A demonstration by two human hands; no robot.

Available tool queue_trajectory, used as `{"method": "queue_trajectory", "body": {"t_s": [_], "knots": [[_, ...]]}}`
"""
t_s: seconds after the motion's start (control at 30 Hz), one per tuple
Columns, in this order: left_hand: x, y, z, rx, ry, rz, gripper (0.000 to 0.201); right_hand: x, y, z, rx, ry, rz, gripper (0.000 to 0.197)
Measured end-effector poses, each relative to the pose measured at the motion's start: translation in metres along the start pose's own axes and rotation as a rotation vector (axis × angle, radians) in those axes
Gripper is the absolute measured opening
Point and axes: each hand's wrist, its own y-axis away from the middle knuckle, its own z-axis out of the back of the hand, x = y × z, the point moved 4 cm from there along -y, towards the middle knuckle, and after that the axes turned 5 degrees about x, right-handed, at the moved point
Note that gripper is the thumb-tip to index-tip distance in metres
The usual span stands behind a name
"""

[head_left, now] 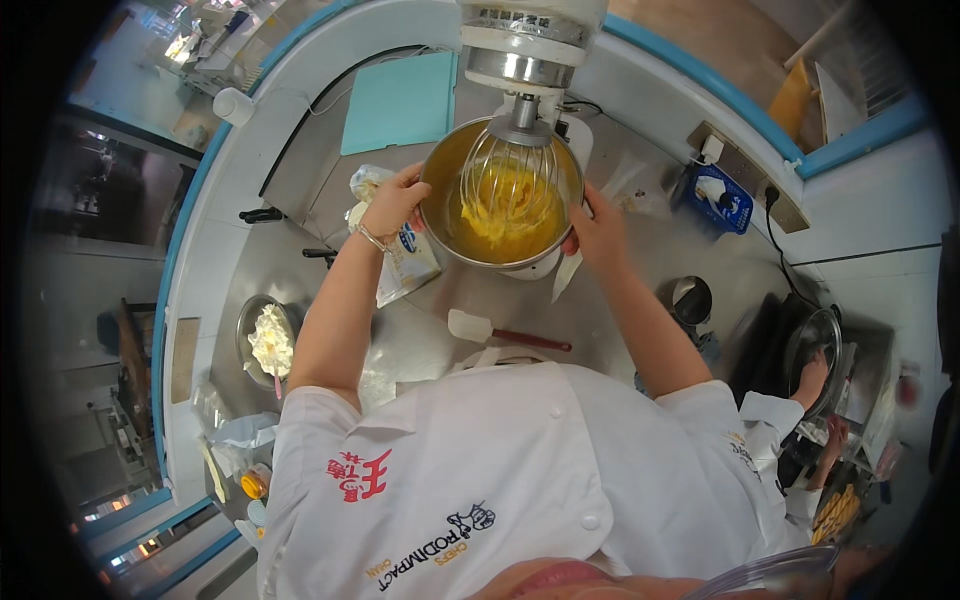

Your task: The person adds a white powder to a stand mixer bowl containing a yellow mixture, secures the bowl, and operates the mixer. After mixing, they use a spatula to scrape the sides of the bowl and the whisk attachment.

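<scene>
Between my hands is a steel mixing bowl [447, 236] holding a yellow mixture [512, 215]. My left hand [398, 200] grips the bowl's left rim, and my right hand [597, 225] grips its right side. A wire whisk [508, 165] hangs from the stand mixer [530, 45] down into the bowl, its lower wires in the mixture. Beside my left wrist stands an opened white and blue package [408, 268]. On the steel counter below the bowl lies a spatula [508, 333] with a white blade and a dark red handle.
A turquoise board [400, 105] lies behind the bowl on the left. At far left sits a bowl of pale cream [270, 340]. A blue tub [715, 197] stands at right near wall sockets. Another person's hand [814, 378] reaches into a bowl at the right.
</scene>
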Motion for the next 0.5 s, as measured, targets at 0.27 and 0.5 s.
{"method": "queue_trajectory", "body": {"t_s": [0.27, 0.5], "knots": [[-0.004, 0.004, 0.000, -0.010, -0.081, -0.030, 0.046, -0.013, 0.018, -0.009, -0.075, -0.097, -0.006, 0.044], [-0.029, -0.012, 0.005, 0.065, -0.128, -0.063, 0.046, 0.008, 0.047, -0.021, -0.095, -0.087, 0.006, 0.045]]}}
